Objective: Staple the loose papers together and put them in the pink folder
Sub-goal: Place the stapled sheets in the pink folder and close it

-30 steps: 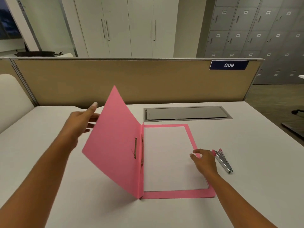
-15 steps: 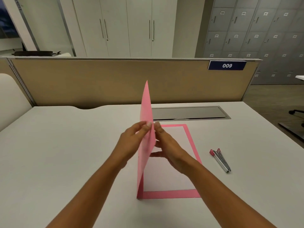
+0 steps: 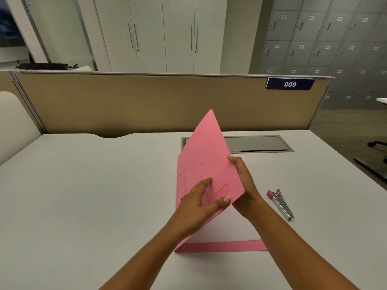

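The pale grey desk top [image 3: 83, 185] is bare on its left half. Near the middle, the left hand [image 3: 199, 204] lies on the printed outer face of the pink card folder [image 3: 201, 164], its thumb and fingers spread flat against the tilted front cover; the print there is too blurred to read fully. The cover leans over to the right, hinged on the spine at the left, and hides most of what lies inside. Under it only a strip of the white stapled papers [image 3: 228, 231] shows, resting on the folder's back cover flat on the desk. The right hand [image 3: 244, 185] grips the cover's free edge, fingers behind it and largely hidden. Just right, apart from the folder, lies the small pink-and-silver metal stapler [image 3: 280, 203].
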A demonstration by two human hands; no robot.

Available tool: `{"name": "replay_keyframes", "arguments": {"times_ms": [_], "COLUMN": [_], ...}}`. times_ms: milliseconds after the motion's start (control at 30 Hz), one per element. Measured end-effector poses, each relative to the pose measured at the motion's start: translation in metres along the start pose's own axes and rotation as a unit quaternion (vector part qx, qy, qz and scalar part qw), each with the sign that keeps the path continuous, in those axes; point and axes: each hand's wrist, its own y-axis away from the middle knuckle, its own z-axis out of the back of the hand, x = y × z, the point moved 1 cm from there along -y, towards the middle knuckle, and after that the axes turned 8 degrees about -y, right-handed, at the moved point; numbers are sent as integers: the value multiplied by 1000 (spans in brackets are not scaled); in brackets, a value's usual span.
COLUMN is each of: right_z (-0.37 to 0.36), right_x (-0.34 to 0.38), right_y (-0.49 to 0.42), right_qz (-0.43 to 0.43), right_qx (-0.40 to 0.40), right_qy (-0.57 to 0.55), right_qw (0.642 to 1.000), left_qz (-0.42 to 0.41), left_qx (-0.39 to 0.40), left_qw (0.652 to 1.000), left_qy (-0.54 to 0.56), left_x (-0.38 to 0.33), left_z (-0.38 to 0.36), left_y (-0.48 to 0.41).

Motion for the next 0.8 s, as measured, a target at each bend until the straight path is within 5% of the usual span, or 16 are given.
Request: {"name": "replay_keyframes", "arguments": {"times_ms": [200,467,800], "right_z": [8,42,135], "right_x": [-3,-6,-15], "right_y": [-4,-5,-7], "right_qz": [4,-19,-38], "right_qx": [0,-7,-164], "right_qy": [0,-67,68], "right_qw": [1000,998,983], "left_qz": [-18,-79,-71], "left_qx": [10,27,108], "left_qw": [1000,985,945], "left_qy": [-9,-153,-299], "left_x": [9,34,63], "left_z": [-8,-41,-77], "left_y": [2,-4,-17]}}
